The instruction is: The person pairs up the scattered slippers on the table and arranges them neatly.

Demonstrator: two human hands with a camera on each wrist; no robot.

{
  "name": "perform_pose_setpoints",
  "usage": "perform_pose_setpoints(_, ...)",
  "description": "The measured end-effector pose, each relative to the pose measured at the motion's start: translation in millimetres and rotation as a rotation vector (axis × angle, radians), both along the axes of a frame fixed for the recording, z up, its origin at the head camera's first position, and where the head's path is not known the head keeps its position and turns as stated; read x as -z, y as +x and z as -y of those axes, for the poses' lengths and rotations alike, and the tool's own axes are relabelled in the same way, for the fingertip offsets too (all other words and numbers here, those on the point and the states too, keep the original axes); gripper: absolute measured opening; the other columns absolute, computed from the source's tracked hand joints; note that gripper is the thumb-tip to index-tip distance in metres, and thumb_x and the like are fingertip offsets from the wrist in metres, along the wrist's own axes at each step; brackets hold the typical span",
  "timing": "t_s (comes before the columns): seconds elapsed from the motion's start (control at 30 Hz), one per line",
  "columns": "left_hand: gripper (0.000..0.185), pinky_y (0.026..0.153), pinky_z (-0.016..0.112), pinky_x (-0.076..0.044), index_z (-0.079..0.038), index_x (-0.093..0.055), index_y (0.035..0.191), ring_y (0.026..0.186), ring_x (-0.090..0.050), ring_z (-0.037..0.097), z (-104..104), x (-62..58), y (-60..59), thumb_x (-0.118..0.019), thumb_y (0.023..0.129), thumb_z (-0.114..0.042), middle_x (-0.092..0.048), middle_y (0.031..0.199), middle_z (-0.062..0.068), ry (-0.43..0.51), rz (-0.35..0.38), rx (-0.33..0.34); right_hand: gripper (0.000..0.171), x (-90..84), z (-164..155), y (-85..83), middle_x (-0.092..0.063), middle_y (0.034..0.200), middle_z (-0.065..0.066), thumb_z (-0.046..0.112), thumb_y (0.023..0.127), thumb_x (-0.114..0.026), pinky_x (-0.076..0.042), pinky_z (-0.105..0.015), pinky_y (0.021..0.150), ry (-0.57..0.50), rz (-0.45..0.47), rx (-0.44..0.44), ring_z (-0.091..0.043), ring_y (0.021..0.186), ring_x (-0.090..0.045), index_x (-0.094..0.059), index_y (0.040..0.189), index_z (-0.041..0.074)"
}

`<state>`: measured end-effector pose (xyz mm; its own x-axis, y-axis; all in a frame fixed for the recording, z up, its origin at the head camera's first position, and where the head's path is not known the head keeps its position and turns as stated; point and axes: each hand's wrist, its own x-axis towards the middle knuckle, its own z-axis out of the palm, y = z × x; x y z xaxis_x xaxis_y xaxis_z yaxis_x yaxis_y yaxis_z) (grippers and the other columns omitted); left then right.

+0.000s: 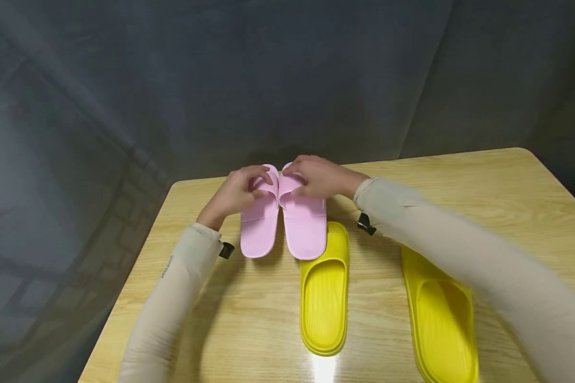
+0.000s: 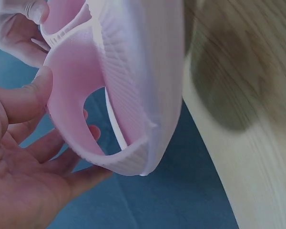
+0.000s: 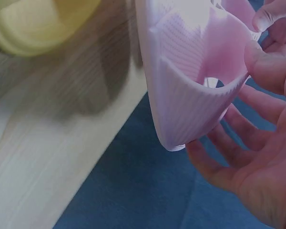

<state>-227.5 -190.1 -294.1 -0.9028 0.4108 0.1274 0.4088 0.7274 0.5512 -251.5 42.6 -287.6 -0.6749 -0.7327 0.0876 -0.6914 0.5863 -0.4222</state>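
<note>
Two pink slippers are held side by side over the far edge of the table, their inner sides meeting near the straps. My left hand pinches the strap of the left pink slipper, thumb on one side and fingers underneath, as the left wrist view shows. On the other strap my right hand has the same hold, gripping the right pink slipper. In the right wrist view, the right pink slipper stands apart from the tabletop, its shadow falling on the wood.
A yellow slipper lies on the wooden table, its toe partly overlapped by the right pink slipper. Another yellow slipper lies further right, partly under the right sleeve. A dark grey curtain hangs behind the table.
</note>
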Motion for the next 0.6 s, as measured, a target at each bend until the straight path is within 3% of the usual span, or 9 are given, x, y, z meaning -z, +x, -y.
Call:
perform_pose_setpoints(0.17, 0.022, 0.1, 0.04, -0.045, -0.005, -0.072, 0.103, 0.126, -0.057, 0.03, 11.9, 5.4, -5.3, -0.072, 0.083, 0.004, -0.062, 0.136, 0.015, 0.008, -0.012, -0.057, 0.06, 9.4, 12.2, -10.7, -0.064, 0.133, -0.011, 0.042, 0.089, -0.073, -0.039, -0.043, 0.114, 0.0, 0.021, 0.046, -0.028, 0.128, -0.053, -0.061, 0.136, 0.007)
perform_pose_setpoints(0.47, 0.022, 0.104, 0.042, -0.044, -0.003, -0.072, 0.102, 0.125, -0.057, 0.032, 24.8, 14.1, -14.1, -0.072, 0.082, 0.004, -0.062, 0.136, 0.017, -0.002, -0.001, -0.123, 0.065, 24.1, 30.9, -20.6, -0.063, 0.134, -0.01, 0.042, 0.086, -0.076, -0.039, -0.041, 0.114, -0.021, 0.097, 0.143, -0.027, 0.125, -0.052, -0.059, 0.139, 0.009)
perform_pose_setpoints(0.6, 0.022, 0.1, 0.041, -0.045, -0.001, -0.073, 0.102, 0.124, -0.058, 0.033, 29.2, 18.1, -17.8, -0.07, 0.081, 0.006, -0.061, 0.137, 0.017, -0.019, -0.007, -0.148, 0.066, 24.7, 39.1, -23.0, -0.064, 0.133, -0.01, 0.041, 0.084, -0.078, -0.038, -0.04, 0.114, -0.009, 0.101, 0.161, -0.027, 0.124, -0.053, -0.059, 0.138, 0.009)
